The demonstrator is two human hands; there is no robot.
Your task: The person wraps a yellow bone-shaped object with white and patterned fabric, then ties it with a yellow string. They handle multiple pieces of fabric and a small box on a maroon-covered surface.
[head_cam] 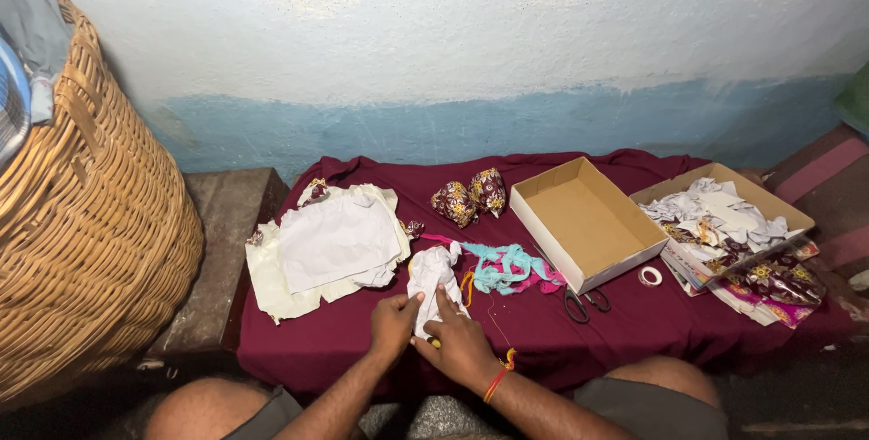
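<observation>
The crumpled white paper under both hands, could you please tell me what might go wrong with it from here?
The white paper, pressed by the left hand and right hand, looks thin and may tear. The ribbons touch its edge and could get caught. The scissors lie near the right hand, possibly nicking a reaching finger.

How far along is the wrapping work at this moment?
Done, by the look of it: two small bundles in patterned foil lie on the maroon cloth. In hand: the left hand and right hand press on a crumpled white paper piece. Left: the open cardboard box is empty, and a stack of cream paper sheets remains.
</observation>
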